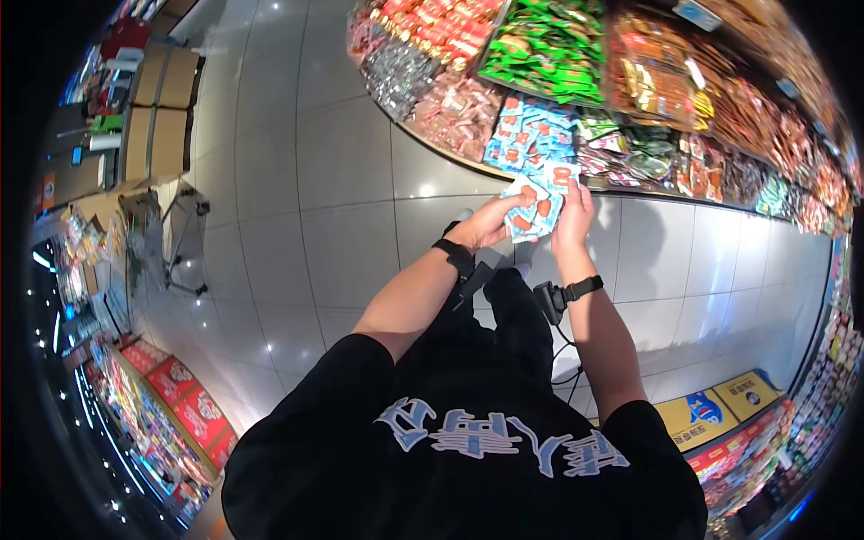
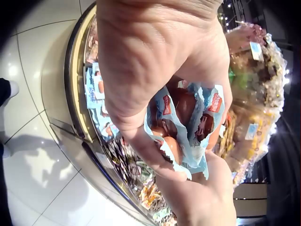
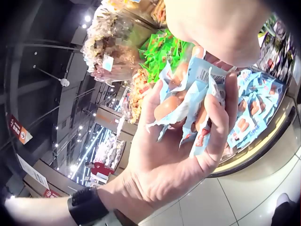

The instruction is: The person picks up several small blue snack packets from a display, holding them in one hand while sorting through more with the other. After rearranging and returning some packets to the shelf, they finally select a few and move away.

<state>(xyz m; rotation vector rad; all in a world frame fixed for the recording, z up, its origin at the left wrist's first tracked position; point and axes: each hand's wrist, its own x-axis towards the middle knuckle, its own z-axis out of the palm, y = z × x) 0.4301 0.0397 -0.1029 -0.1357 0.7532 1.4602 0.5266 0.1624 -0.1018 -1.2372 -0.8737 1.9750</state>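
Observation:
In front of the body, both hands hold a bunch of several small light-blue snack packets (image 1: pixel 537 211) with clear windows showing rounded reddish-brown pieces. My left hand (image 1: pixel 486 223) grips the bunch from the left; in the left wrist view its thumb and fingers curl around the packets (image 2: pixel 186 125). The right hand (image 1: pixel 573 216) holds the other side, with its fingers (image 3: pixel 217 120) bent over the packets in the right wrist view. Just beyond the hands, matching blue packets (image 1: pixel 531 135) lie in a section of the display.
A curved snack display (image 1: pixel 432 148) borders the hands, with green packets (image 1: pixel 549 54) and red-gold ones (image 1: pixel 436 31) farther back. Cardboard boxes (image 1: pixel 160 139) stand on the left, near a metal stand (image 1: pixel 193 243). Tiled floor (image 1: pixel 342 171) runs between. Yellow cartons (image 1: pixel 711 414) sit behind at right.

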